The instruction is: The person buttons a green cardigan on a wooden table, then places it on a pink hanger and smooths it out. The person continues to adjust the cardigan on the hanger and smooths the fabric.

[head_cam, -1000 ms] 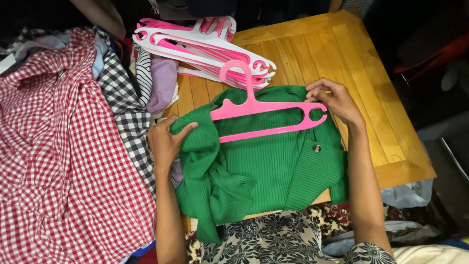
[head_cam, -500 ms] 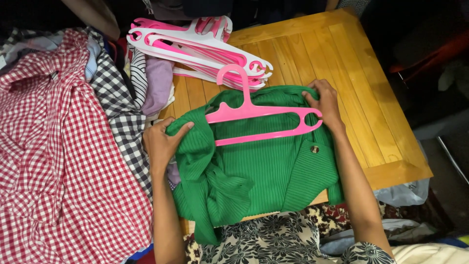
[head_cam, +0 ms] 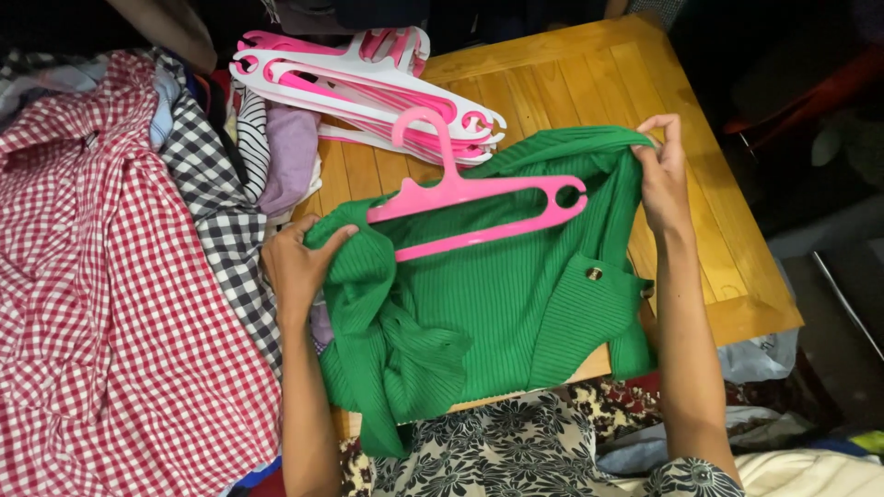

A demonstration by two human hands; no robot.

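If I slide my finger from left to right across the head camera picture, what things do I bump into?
Red checked shirt → black checked cloth → left hand → green ribbed top → right hand → bare edge of the wooden table.

A square table of pale wooden slats (head_cam: pixel 589 83) is seen. A green ribbed knit garment (head_cam: pixel 497 304) is spread on it, and behind that garment a stack of pink and white plastic hangers (head_cam: pixel 368 87) is laid.
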